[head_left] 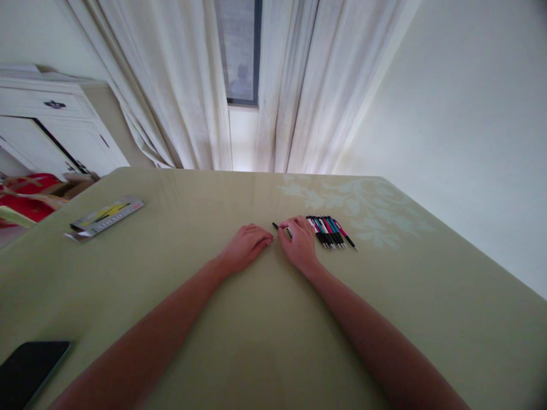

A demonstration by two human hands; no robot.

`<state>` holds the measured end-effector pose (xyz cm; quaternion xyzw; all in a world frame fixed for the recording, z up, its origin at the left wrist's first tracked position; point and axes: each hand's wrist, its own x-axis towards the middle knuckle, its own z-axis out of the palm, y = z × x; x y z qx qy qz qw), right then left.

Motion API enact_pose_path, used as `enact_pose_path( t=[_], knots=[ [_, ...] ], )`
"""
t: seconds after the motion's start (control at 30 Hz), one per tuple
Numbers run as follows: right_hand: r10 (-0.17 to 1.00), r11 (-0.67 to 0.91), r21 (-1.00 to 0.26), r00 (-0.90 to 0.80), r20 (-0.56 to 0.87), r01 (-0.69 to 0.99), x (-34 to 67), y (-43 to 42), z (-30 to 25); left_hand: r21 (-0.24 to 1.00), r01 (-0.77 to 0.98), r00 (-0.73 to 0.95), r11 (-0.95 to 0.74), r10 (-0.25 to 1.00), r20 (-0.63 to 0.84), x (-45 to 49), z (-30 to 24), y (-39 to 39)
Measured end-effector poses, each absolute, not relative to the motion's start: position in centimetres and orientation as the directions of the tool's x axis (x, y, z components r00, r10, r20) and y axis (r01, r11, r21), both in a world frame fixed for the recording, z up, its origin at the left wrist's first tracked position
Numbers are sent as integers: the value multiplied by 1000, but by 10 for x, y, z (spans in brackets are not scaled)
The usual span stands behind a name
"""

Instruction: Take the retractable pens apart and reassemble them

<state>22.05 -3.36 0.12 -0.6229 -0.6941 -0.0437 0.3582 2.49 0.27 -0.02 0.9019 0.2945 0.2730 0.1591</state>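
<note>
My right hand (299,245) rests on the table with thumb and fingers closed on a pen (276,226). The pen's dark end sticks out to the left of the thumb, and a short pale part shows under the fingers. Just right of this hand lies a row of several pens (328,232) in mixed colours, side by side, with black grips and tips towards me. The rightmost pen lies at a slant. My left hand (245,247) lies a little left of the held pen, fingers curled and pressed together on the table; what they hold, if anything, is hidden.
An opened pen box (106,217) lies on the pale green table (205,196) at the left. A dark phone (32,370) is at the near left corner. Beyond stand a white cabinet (77,119), red items (28,196), curtains (179,85) and a wall (470,114) at right.
</note>
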Motion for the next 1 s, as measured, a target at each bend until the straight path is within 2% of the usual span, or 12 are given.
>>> enact_pose_path(
  t=[0.13,0.37,0.53,0.67,0.77,0.87,1.0],
  knots=[
    [859,284,-376,-59,509,882,220,-34,1,488,546,534,-681,731,424,22,-6,11],
    [885,354,-325,-202,420,877,219,-36,1,464,550,577,-695,717,390,22,-10,14],
    [883,329,-300,-180,433,895,220,-33,-3,462,581,560,-671,741,372,25,-8,11],
    [832,345,-414,-70,551,842,222,-30,-2,492,584,503,-646,763,405,27,-5,9],
    [793,394,-517,4,609,760,223,-31,2,684,468,397,-559,825,403,25,-4,10],
    [787,441,-558,-4,617,703,223,-33,5,884,230,292,-407,895,336,22,-5,14],
    [784,542,-520,-175,595,660,221,-36,5,965,-56,258,-257,930,263,20,-5,17]
  ],
)
